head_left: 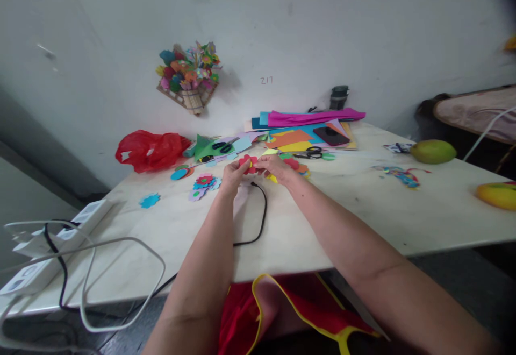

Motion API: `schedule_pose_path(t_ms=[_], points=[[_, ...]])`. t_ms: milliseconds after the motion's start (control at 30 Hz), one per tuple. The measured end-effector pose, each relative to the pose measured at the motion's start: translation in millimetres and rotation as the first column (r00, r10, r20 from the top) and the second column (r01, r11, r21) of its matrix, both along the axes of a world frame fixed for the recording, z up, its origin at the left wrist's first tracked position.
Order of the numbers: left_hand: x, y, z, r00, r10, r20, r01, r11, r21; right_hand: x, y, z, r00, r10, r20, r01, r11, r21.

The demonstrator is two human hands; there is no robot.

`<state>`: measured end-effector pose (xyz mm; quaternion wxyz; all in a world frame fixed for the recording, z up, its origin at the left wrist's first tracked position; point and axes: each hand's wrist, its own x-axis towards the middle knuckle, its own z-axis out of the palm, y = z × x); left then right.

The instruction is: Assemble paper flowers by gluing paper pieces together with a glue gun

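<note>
Above the middle of the table, a red paper flower [253, 169] with a yellow centre is held between my two hands. The fingers of my left hand [234, 173] pinch its left side. My right hand [274, 165] has its fingers closed at the flower's right edge. Left of my hands lies a pile of layered paper flowers [205, 183] in red, blue and lilac. Just beyond my right hand are more cut paper shapes [300, 168] in red, orange and yellow, partly hidden by it. A blue paper flower [150, 200] lies alone farther left.
Black scissors [314, 153] and a second pair [224, 145] lie beyond my hands. A phone [331, 135] rests on stacked coloured paper [290, 140]. A black cable [264, 215] crosses the table. At left are a power strip [86, 214] and red bag [151, 150]; at right, a mango [433, 151].
</note>
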<state>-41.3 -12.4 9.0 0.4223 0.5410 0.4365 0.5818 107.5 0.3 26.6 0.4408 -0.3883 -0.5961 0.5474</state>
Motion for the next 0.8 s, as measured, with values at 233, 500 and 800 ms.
schedule_pose_path(t_ms=[233, 500, 800], points=[[0.9, -1.6, 1.4, 1.000, -0.018, 0.020, 0.018, 1.000, -0.010, 0.5, -1.4, 0.8, 1.000, -0.011, 0.015, 0.011, 1.000, -0.003], [1.0, -3.1, 2.3, 1.000, -0.014, 0.015, 0.014, 1.000, -0.006, 0.3, -0.2, 0.0, 1.000, 0.009, 0.008, -0.009, 1.000, 0.005], [-0.3, -3.5, 2.1, 0.998, -0.006, 0.060, 0.007, 1.000, -0.012, 0.3, 2.1, -2.0, 1.000, 0.000, -0.002, 0.000, 1.000, 0.003]])
